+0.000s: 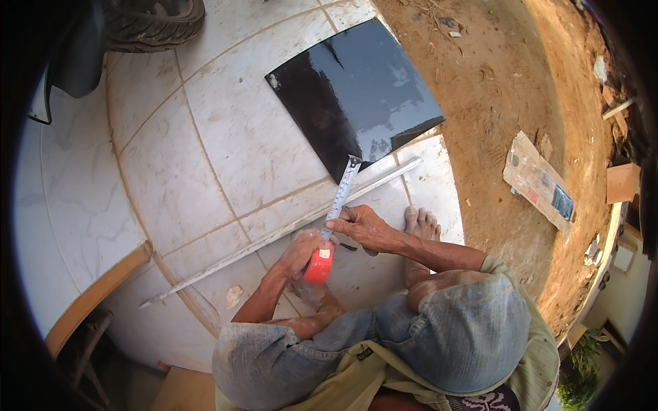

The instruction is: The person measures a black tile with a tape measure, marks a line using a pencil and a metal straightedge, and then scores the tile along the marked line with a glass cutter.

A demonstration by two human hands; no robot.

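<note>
A red tape measure (318, 266) sits in my left hand (299, 251), which is closed around its case. Its pale blade (340, 192) stretches up and away, and the metal hook end overlaps the near corner of a glossy black tile (367, 85). My right hand (370, 227) is closed, pinching the blade between thumb and fingers a little above the case. Something dark and thin shows by the right fingers; I cannot make out what it is. The black tile lies on the pale floor tiles beyond both hands, reflecting the sky.
A long, pale straight bar (274, 236) lies slantwise across the floor tiles, beyond my hands. Bare earth (490, 89) borders the floor at the right, with a torn cardboard piece (538, 179) on it. A wheel's tyre (154, 27) stands at the upper left. My bare foot (421, 222) is beside my right hand.
</note>
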